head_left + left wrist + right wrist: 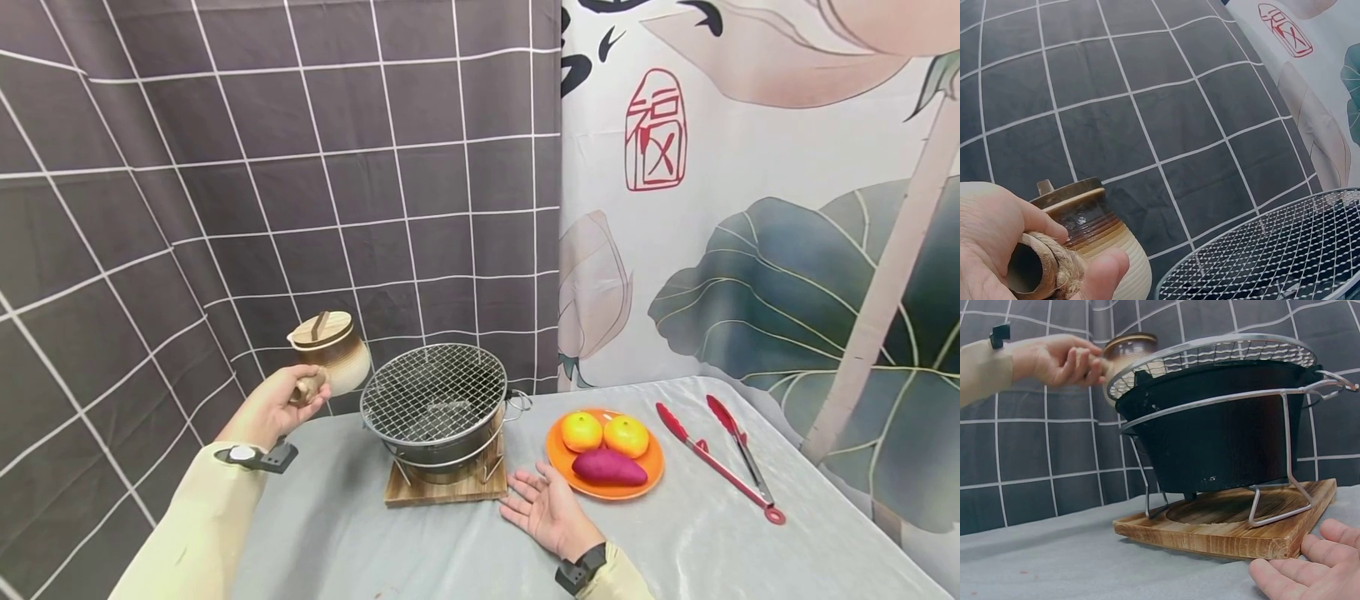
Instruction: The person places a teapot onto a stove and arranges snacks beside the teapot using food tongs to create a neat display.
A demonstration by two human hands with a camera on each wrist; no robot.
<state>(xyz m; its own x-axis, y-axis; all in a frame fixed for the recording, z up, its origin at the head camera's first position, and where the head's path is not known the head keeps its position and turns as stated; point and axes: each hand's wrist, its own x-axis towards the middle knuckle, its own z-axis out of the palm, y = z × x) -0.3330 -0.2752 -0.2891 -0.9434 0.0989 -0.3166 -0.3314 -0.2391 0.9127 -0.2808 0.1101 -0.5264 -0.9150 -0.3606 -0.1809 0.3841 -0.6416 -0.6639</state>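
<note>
I see the left hand gripping the pot by its handle, raised beside the grill, upright presumably so the lid won't slip; the right hand is palm-up, fingers apart, near the wooden board.

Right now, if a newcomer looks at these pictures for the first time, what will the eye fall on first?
Most likely the bright orange plate, to the right of the grill in the head view, carrying two oranges and a purple sweet potato. Next may come the brown and cream pot, which the left hand holds by its handle, left of the grill.
</note>
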